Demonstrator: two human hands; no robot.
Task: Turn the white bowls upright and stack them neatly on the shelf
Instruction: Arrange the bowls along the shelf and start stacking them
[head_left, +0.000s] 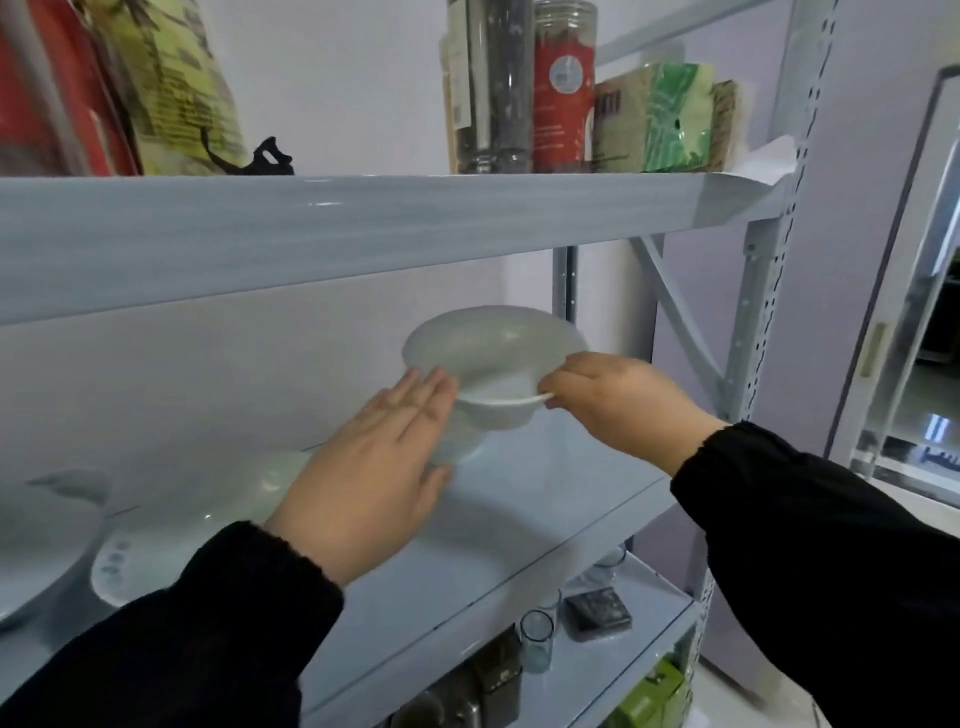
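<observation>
Sensibly, the right hand (618, 405) is pinching the rim of the round white ceramic bowl (493, 338) while the flat-open left hand (374, 467) is steadying its side for levelling.

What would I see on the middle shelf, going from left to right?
Large white dish → white bowl with blue dots → left hand → plain white bowl → right hand, pinching that bowl's rim.

Two hands (374, 467) — one white bowl (493, 353), two white dishes (171, 535), two jars (563, 88).
</observation>
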